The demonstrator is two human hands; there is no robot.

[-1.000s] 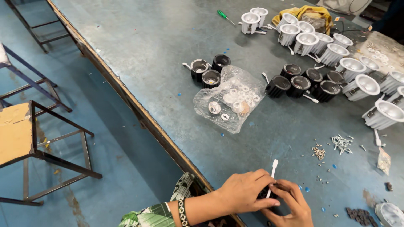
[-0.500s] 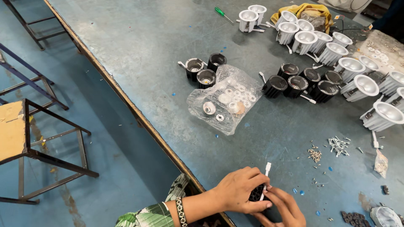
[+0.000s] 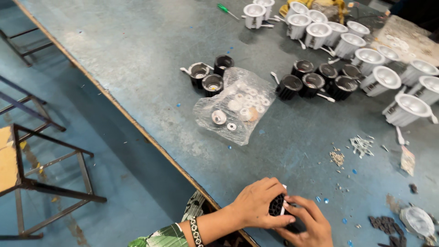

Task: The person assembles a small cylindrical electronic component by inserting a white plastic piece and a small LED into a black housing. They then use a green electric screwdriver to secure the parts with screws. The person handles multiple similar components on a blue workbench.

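Scuffed grey-blue workbench (image 3: 151,55) fills our view, with a metal stool frame on the blue floor at its side. At the near edge we hold a small black finned lamp housing (image 3: 275,206): our left hand (image 3: 256,206) curls over its top and our right hand (image 3: 305,225) closes in from below, a white tab poking up between the fingers. It looks like a stiff, light, ribbed casting, best gripped round the fins. Matching black housings (image 3: 315,82), white reflector lamps (image 3: 366,50) and a clear bag of washers (image 3: 235,107) lie well apart.
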